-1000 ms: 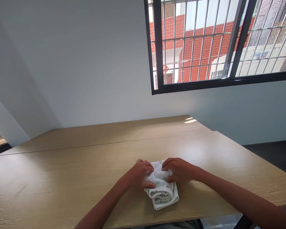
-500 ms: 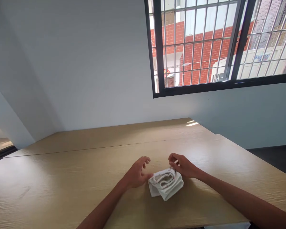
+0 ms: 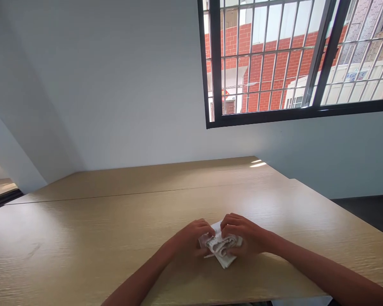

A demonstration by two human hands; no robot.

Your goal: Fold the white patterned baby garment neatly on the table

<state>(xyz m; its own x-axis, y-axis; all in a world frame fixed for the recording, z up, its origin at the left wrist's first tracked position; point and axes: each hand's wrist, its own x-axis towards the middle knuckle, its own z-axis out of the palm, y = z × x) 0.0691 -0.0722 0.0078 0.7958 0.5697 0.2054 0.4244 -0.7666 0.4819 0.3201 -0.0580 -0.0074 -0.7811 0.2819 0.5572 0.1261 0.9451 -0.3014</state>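
Note:
A small white folded cloth (image 3: 221,248) with a faint print lies on the wooden table (image 3: 83,238) near its front edge. My left hand (image 3: 191,239) grips the cloth's left side with curled fingers. My right hand (image 3: 241,236) grips its right side, fingers bent over the top. Both hands press together around the bundle, which is bunched small between them; only its middle and lower corner show.
The table runs wide to the left and back, with a seam across its far part. A grey wall rises behind it. A barred window (image 3: 293,59) sits upper right. Dark floor (image 3: 370,212) lies beyond the table's right edge.
Half a second ago both hands were lifted open beside the cloth. They have now closed on it from both sides, squeezing it into a smaller bundle.

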